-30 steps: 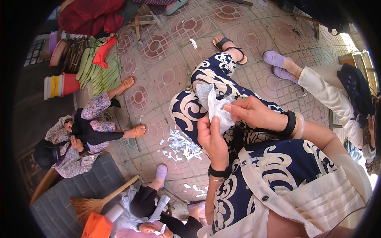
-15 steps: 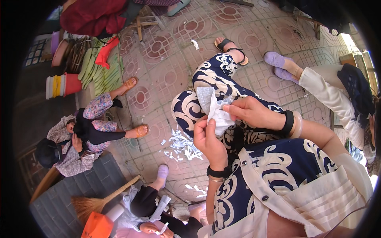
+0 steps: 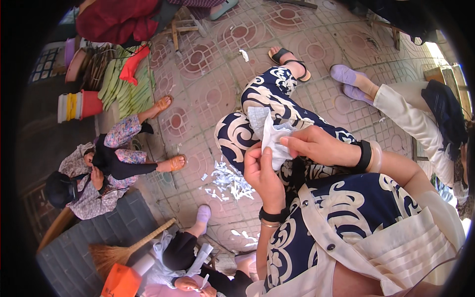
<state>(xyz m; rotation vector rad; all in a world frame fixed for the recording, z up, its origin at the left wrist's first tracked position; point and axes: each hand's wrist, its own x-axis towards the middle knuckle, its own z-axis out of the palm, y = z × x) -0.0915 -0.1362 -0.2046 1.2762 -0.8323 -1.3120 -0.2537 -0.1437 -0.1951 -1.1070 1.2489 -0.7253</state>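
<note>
A crumpled piece of white cloth (image 3: 274,146) is held up over my lap between both hands. My left hand (image 3: 264,175) pinches its lower left edge between thumb and fingers. From the right, my right hand (image 3: 316,144) grips the cloth's other side with thumb and forefinger. A greyish, textured flap (image 3: 258,120) of it stands up at the top left. Beneath it are my dark blue trousers (image 3: 267,89) with a cream scroll pattern. The fingertips of the right hand are partly hidden by the cloth.
White scraps (image 3: 230,180) litter the tiled floor left of my knees. A person in floral clothes (image 3: 123,131) sits at left; another (image 3: 185,252) sits at lower left near a straw broom (image 3: 114,255). Red bucket (image 3: 91,104) and green stalks (image 3: 116,89) stand upper left. Lilac shoes (image 3: 344,74) are at right.
Both hands have shifted very slightly to the right with the cloth. The cloth's upper flap has folded a little differently, and both hands keep their grip.
</note>
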